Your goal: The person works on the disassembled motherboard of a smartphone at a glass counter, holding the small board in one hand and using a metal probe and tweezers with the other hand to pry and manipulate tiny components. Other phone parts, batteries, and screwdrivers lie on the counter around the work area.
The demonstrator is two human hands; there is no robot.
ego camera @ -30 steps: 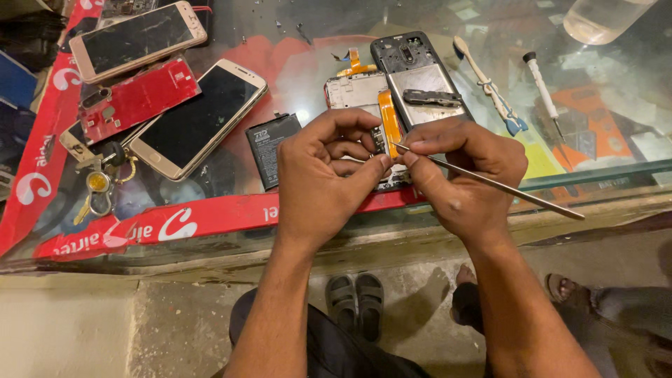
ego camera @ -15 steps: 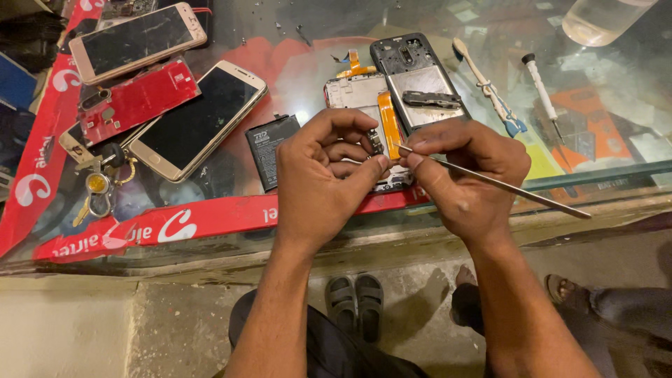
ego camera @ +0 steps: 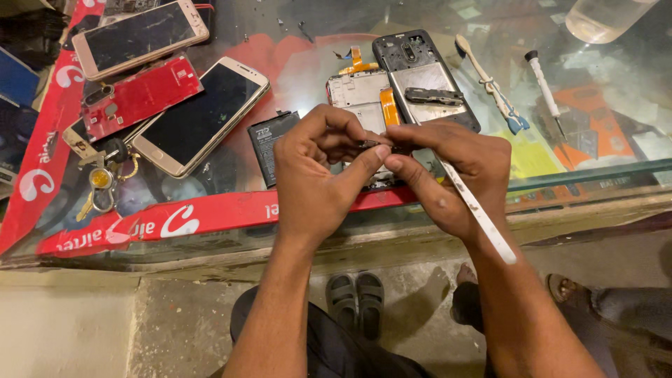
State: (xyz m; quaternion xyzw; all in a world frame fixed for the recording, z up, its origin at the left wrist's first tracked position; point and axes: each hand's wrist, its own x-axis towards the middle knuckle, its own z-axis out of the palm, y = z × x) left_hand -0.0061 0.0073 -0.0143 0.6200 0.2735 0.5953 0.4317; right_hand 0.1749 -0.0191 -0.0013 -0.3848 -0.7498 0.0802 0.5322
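Note:
My left hand [ego camera: 318,178] and my right hand [ego camera: 455,178] meet over the glass counter's near edge, fingertips pinching a small dark part [ego camera: 374,145] between them. A long thin metal pry tool [ego camera: 476,210] lies in my right hand and slants down to the right. Just beyond my fingers an opened phone frame [ego camera: 358,94] with an orange flex cable [ego camera: 389,106] lies on the counter. A black back cover [ego camera: 423,77] rests beside it on the right. A black battery [ego camera: 266,143] sits to the left of my left hand.
Two gold phones [ego camera: 199,115] [ego camera: 140,36], a red phone back [ego camera: 140,96] and keys [ego camera: 101,178] lie at the left. A pale spudger [ego camera: 490,85], a screwdriver [ego camera: 544,87] and a clear bottle [ego camera: 605,14] are at the right. Red banner strips [ego camera: 210,217] edge the glass counter. Sandals [ego camera: 357,301] stand on the floor below.
The pry tool has swung from nearly level to slanting steeply down to the right. Both hands have shifted slightly, their fingertips drawn closer around the small part.

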